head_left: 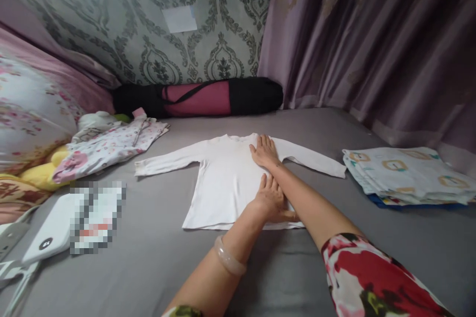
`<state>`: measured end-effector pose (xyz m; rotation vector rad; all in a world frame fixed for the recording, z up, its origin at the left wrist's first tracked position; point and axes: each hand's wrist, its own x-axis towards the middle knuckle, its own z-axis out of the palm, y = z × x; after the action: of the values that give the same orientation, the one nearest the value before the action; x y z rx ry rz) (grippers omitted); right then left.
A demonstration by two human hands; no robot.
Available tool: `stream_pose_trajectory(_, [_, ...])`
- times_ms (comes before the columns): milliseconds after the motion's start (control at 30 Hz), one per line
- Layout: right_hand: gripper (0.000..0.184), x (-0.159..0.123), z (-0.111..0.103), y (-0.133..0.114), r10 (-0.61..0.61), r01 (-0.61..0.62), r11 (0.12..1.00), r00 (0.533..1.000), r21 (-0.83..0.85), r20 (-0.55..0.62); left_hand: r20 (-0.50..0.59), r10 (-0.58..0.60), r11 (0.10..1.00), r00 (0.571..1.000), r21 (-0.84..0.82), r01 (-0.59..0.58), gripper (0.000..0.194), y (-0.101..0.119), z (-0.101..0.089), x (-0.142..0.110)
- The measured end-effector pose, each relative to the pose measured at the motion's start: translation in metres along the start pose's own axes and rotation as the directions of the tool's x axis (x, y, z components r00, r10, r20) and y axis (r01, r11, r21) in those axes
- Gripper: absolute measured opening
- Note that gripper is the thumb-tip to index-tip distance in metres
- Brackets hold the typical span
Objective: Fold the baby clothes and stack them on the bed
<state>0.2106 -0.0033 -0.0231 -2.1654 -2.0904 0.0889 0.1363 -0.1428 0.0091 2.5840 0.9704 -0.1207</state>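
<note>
A white long-sleeved shirt (219,183) lies spread flat, its neckline away from me and both sleeves stretched out sideways. My right hand (265,150) rests flat on it near the collar and the right-hand shoulder, fingers pointing away. Closer to me, my left hand (273,198) lies palm down on the lower right part of the shirt, fingers spread and thumb out to the right. A pale bangle (229,256) circles my left wrist. My two arms cover part of the shirt's right side and hem.
The shirt lies on a grey sheet (148,257). Folded printed cloths (405,171) are stacked at right. A black and maroon roll bag (201,99) lies along the wall. At left are a floral garment (115,141), a white power bank (55,223) and a blurred-out packet (98,215).
</note>
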Motion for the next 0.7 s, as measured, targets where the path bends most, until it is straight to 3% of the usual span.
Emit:
stream_pose_trajectory(267, [0.069, -0.003, 0.002, 0.003, -0.026, 0.027, 0.999, 0.998, 0.019, -0.049, 0.039, -0.024, 1.000, 0.999, -0.014, 0.024, 0.107, 0.000, -0.005, -0.002])
stream_pose_trajectory(433, [0.073, -0.009, -0.010, 0.008, -0.095, 0.091, 0.994, 0.994, 0.065, 0.061, -0.038, -0.028, 1.000, 0.999, -0.012, 0.028, 0.107, 0.000, 0.001, -0.005])
stream_pose_trajectory(600, [0.070, -0.038, -0.014, 0.011, -0.175, 0.167, 0.983, 0.977, 0.080, 0.120, -0.134, -0.107, 0.994, 0.985, -0.026, 0.105, 0.094, 0.017, 0.018, -0.023])
stream_pose_trajectory(700, [0.070, -0.067, -0.013, 0.012, -0.256, 0.247, 0.964, 0.961, 0.094, 0.105, -0.186, -0.007, 1.000, 0.983, -0.024, 0.003, 0.098, 0.028, 0.029, -0.047])
